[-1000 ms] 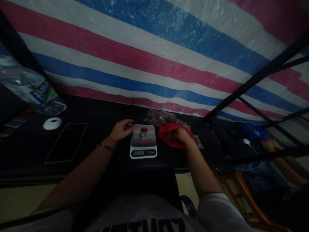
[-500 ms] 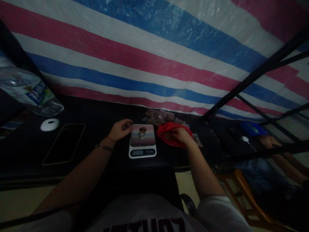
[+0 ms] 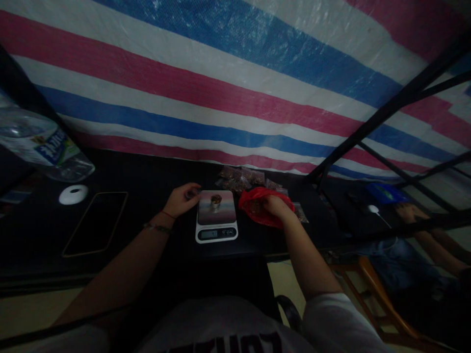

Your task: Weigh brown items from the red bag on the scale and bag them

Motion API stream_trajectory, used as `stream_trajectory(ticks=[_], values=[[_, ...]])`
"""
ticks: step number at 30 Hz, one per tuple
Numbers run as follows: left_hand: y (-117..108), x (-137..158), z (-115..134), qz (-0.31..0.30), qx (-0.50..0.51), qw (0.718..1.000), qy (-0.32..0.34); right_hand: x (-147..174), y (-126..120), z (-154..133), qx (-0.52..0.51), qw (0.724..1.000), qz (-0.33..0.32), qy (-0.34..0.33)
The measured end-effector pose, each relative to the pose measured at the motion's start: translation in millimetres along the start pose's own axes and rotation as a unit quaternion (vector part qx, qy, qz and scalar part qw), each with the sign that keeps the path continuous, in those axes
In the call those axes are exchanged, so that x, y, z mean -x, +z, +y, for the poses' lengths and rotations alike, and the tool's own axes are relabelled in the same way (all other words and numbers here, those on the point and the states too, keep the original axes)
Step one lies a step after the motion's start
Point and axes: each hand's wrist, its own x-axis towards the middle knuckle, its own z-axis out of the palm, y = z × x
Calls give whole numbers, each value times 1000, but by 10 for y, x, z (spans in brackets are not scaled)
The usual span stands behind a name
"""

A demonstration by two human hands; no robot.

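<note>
Left hand (image 3: 183, 198) sits just at the left edge of the kitchen scale (image 3: 216, 216), fingers curled together around something small that is too dark to make out. It has hardly budged from half a second ago. On the scale's platform stands a little cup (image 3: 215, 200) heaped with brown bits, same spot as before. Right hand (image 3: 276, 206) is down in the red plastic bag (image 3: 259, 209), just right of the scale, fingers bunched inside the crumpled mouth; whether they pinch anything I cannot tell. That hand too holds its place, wrist a touch lower than a moment back. Behind scale and bag lies a cluster of small clear packets (image 3: 241, 177) filled with brown stuff, against the striped tarp (image 3: 228, 83). Out on the left of the dark worktop (image 3: 147, 176): a phone (image 3: 96, 223) lying flat, a white ring-shaped disc (image 3: 73, 194), and a water bottle (image 3: 42, 147) on its side. The whole view has slid slightly, so these sit a little lower and further left than before. Far right, another person's arm (image 3: 434, 245) rests near a white spoon (image 3: 377, 212).
</note>
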Motion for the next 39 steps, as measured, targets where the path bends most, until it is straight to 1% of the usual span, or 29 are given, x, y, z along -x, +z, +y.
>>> stream_trajectory(ticks=[5,8,11,15,19,22,24,27,29,31,33,35,37,39], values=[[-6,-2,34,1,4,1000,-7,-32,0,42,3,1000,-13,11],[-9,-3,45,1,6,1000,-3,-35,-21,49,0,1000,-16,-3],[-6,1,27,2,2,1000,0,-21,-48,38,-5,1000,-2,-23],[2,6,8,2,0,1000,-8,21,-93,22,-9,1000,13,-16],[1,0,30,1,-1,1000,-10,70,-145,3,-16,999,25,-24],[-7,-3,50,1,-6,1000,-10,156,-183,-42,-34,998,36,-38],[-10,-3,48,-2,-6,1000,-10,259,-218,-113,-50,996,47,-59],[-7,-2,23,-5,-10,1000,-10,443,-312,-323,-84,985,75,-129],[-2,-2,3,-6,-11,1000,-11,525,-401,-537,-103,972,95,-190],[4,-2,-7,-9,-9,1000,-9,531,-490,-797,-115,958,121,-234],[6,0,-5,-7,-5,1000,-7,457,-558,-1070,-120,945,137,-271],[4,5,5,-2,-2,1000,-4,337,-596,-1323,-103,937,137,-303],[-1,12,16,1,0,1000,-4,217,-612,-1531,-71,938,124,-317],[-7,16,22,0,-1,1000,-4,134,-618,-1685,-33,942,107,-317]])
